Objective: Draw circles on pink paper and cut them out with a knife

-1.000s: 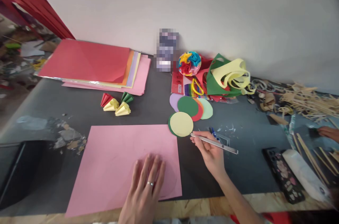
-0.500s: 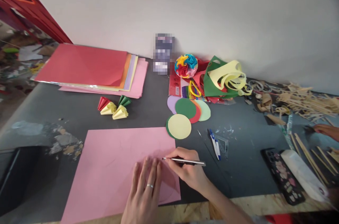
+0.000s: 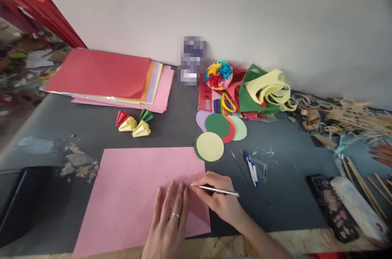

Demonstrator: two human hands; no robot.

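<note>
A large pink sheet of paper lies flat on the dark table in front of me, with faint curved pencil-like lines on it. My left hand, a ring on one finger, rests flat on the sheet with its fingers stretched out. Close beside it, my right hand grips a slim silver pen, its tip at the paper near my left fingertips. Just above the sheet's upper right corner lie several paper circles; a pale yellow circle overlaps the corner, and a dark green circle sits behind it.
Coloured paper sheets are stacked at the back left, with folded paper cones before them. Blue-white pens and a clear set square lie right. Further right are a phone, wood scraps and another person's hand.
The view has shifted slightly, so the things on the table appear a little further right. Both hands keep nearly the same pose. The other person's hand at the right edge has changed its pose.
</note>
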